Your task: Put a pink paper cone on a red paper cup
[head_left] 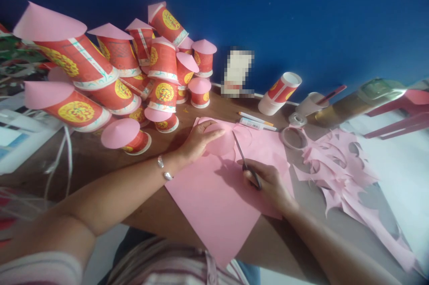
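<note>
My left hand (197, 142) pinches a round piece of pink paper (221, 143) above the table, thumb on top of it. In my right hand (270, 182) is a pair of scissors (244, 155) with dark handles, its blades pointing up and away beside the round piece. A thin curl of pink paper (246, 135) hangs by the blade tips. Beneath both hands lie large pink paper sheets (214, 195), overlapping at an angle and reaching past the table's front edge.
Red paper cups with pink cone tops (162, 59) are piled at the left. Pink offcuts (342, 173) spread over the right side. Behind the sheets are pens (256, 119), a tape roll (294, 137), stacked cups (279, 93) and a bottle (358, 102). A blue wall (301, 17) closes the back.
</note>
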`<state>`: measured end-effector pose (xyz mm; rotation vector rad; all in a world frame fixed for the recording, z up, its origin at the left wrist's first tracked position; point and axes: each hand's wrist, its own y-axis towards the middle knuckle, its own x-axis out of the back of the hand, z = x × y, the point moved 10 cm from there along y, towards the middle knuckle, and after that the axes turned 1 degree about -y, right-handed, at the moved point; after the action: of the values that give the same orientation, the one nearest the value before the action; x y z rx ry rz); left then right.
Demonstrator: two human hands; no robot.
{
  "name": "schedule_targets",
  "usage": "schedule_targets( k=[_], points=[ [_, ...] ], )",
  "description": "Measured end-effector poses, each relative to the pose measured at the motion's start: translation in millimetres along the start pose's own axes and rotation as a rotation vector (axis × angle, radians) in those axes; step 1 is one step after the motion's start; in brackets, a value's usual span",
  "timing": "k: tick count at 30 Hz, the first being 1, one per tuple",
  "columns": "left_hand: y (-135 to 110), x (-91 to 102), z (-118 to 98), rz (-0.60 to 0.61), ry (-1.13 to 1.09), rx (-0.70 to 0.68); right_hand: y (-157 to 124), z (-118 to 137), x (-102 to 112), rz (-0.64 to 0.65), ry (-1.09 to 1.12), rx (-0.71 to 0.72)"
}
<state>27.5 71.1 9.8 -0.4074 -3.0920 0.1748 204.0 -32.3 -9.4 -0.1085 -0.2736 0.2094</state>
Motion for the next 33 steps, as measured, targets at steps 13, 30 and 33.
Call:
schedule_targets(
  k=[13, 30, 33],
  points=[
    [-1, -10.8, 12, 0.096, -0.196, 0.086, 0, 11, 0, 0.006, -0.043, 0.004],
    [0, -8.6, 7, 0.085, -0.152, 0.038, -2, 2, -1, 0.019, -0.017, -0.024],
    [2, -6.4, 7, 0.066, -0.151, 0.025, -2, 2, -1, 0.020, -0.032, -0.017]
  ],
)
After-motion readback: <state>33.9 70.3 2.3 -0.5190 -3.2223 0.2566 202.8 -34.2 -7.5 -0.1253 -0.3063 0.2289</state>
